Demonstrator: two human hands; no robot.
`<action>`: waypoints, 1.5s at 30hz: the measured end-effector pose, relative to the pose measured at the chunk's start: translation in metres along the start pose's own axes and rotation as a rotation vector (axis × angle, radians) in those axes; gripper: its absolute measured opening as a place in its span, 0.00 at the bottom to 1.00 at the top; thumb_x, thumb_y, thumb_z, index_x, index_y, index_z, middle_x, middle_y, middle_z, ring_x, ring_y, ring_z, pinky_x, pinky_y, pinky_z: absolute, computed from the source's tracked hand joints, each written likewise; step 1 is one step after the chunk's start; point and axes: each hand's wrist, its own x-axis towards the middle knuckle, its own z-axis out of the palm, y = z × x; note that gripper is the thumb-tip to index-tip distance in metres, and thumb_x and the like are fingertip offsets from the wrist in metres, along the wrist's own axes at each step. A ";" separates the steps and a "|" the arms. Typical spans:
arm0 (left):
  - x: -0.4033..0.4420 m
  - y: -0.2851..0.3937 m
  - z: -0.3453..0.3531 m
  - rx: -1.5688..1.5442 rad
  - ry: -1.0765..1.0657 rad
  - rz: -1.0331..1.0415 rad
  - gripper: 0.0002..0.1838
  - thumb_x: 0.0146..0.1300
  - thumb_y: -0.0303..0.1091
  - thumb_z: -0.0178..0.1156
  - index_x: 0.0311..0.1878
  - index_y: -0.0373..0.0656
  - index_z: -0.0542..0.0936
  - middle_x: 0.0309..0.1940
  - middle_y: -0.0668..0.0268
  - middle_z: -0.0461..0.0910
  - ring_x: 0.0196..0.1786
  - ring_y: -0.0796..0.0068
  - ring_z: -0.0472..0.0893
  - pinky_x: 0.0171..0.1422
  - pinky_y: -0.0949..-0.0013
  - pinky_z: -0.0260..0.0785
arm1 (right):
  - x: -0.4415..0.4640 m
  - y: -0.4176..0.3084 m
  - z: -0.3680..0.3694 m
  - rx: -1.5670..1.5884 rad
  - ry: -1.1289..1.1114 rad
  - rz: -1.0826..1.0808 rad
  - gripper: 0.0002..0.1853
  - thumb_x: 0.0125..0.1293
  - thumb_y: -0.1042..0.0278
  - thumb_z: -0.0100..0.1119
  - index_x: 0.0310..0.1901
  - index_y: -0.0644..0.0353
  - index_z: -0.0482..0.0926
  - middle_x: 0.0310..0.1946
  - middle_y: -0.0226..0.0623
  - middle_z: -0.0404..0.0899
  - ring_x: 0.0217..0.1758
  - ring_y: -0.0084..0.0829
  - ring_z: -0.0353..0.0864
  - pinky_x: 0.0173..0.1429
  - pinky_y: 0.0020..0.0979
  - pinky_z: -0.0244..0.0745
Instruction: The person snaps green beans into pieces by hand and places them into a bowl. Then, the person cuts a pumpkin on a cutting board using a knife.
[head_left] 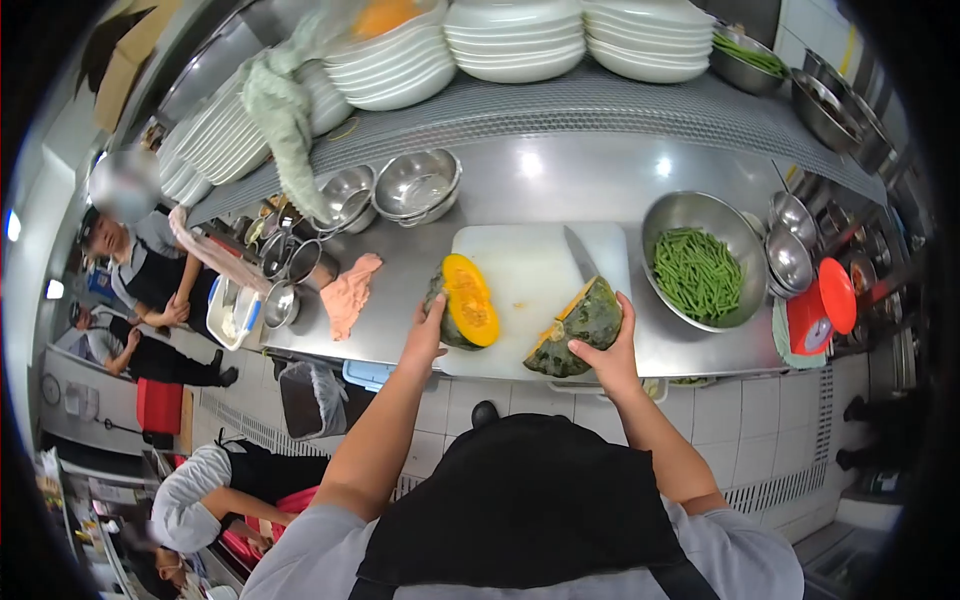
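Observation:
On the white cutting board (520,350), a pumpkin is split into two parts. My left hand (427,330) holds the left pumpkin piece (470,300), its orange flesh and seed hollow facing up and right. Around the other, dark green pumpkin piece (578,335), my right hand (612,350) is closed, thumb on the rind; a strip of orange flesh shows along its upper left edge. A knife (577,250) lies on the board behind the right piece, which hides part of it. Small orange bits rest between the pieces.
A steel bowl of green beans (697,275) and a red scale (815,305) stand right. Left are a pink cloth (349,295), metal colanders (416,187) and a white basket (236,312). Stacked plates (515,40) line the shelf. Several people stand at left, including a person (190,490) bending nearby.

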 end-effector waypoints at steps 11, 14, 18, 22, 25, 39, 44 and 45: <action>0.021 -0.032 0.029 -0.185 0.016 0.272 0.63 0.51 0.32 0.77 0.79 0.28 0.40 0.68 0.48 0.69 0.66 0.59 0.76 0.68 0.60 0.73 | 0.000 -0.002 -0.017 0.585 -0.003 0.190 0.48 0.62 0.72 0.68 0.79 0.46 0.49 0.71 0.37 0.62 0.74 0.38 0.63 0.77 0.45 0.60; 0.046 -0.018 0.045 0.032 0.033 0.524 0.60 0.50 0.37 0.79 0.77 0.27 0.49 0.66 0.45 0.72 0.67 0.57 0.75 0.70 0.60 0.70 | 0.000 0.001 -0.019 0.639 -0.054 0.203 0.45 0.63 0.69 0.67 0.77 0.45 0.52 0.71 0.36 0.63 0.74 0.39 0.63 0.77 0.47 0.61; 0.068 0.006 0.056 0.174 0.046 0.540 0.61 0.50 0.50 0.78 0.78 0.31 0.51 0.66 0.41 0.70 0.69 0.51 0.73 0.74 0.59 0.65 | -0.006 -0.010 -0.010 0.666 -0.106 0.215 0.46 0.61 0.70 0.68 0.77 0.49 0.51 0.70 0.38 0.63 0.72 0.41 0.65 0.75 0.47 0.64; 0.054 0.022 0.043 0.320 -0.025 0.463 0.60 0.52 0.58 0.75 0.79 0.36 0.54 0.69 0.39 0.64 0.74 0.47 0.66 0.78 0.58 0.59 | -0.010 -0.005 -0.011 0.662 -0.159 0.195 0.41 0.65 0.64 0.66 0.76 0.48 0.56 0.70 0.36 0.65 0.74 0.40 0.65 0.78 0.47 0.62; 0.061 0.004 0.037 0.172 -0.062 0.502 0.57 0.56 0.59 0.72 0.79 0.36 0.55 0.72 0.38 0.62 0.75 0.48 0.64 0.78 0.58 0.59 | -0.010 -0.007 -0.003 0.701 -0.226 0.169 0.42 0.63 0.61 0.68 0.75 0.48 0.57 0.71 0.36 0.65 0.74 0.41 0.65 0.78 0.47 0.62; 0.076 -0.035 -0.146 0.796 0.088 0.544 0.31 0.62 0.44 0.65 0.65 0.37 0.75 0.63 0.45 0.75 0.67 0.47 0.73 0.72 0.56 0.66 | 0.023 -0.044 0.188 0.420 -0.553 0.287 0.54 0.52 0.71 0.76 0.77 0.52 0.51 0.69 0.38 0.64 0.74 0.37 0.63 0.77 0.42 0.59; 0.160 -0.034 -0.210 1.049 0.153 0.477 0.26 0.61 0.40 0.64 0.62 0.42 0.77 0.62 0.52 0.75 0.66 0.51 0.74 0.70 0.50 0.66 | 0.037 -0.009 0.270 0.259 -0.576 0.409 0.53 0.53 0.73 0.76 0.77 0.52 0.51 0.69 0.39 0.65 0.73 0.37 0.64 0.76 0.41 0.61; 0.163 -0.043 -0.220 1.086 0.264 0.544 0.25 0.60 0.39 0.65 0.60 0.43 0.78 0.60 0.53 0.77 0.65 0.52 0.74 0.69 0.50 0.66 | 0.044 -0.005 0.285 0.226 -0.578 0.488 0.53 0.53 0.74 0.76 0.77 0.52 0.51 0.69 0.40 0.65 0.73 0.37 0.65 0.76 0.41 0.62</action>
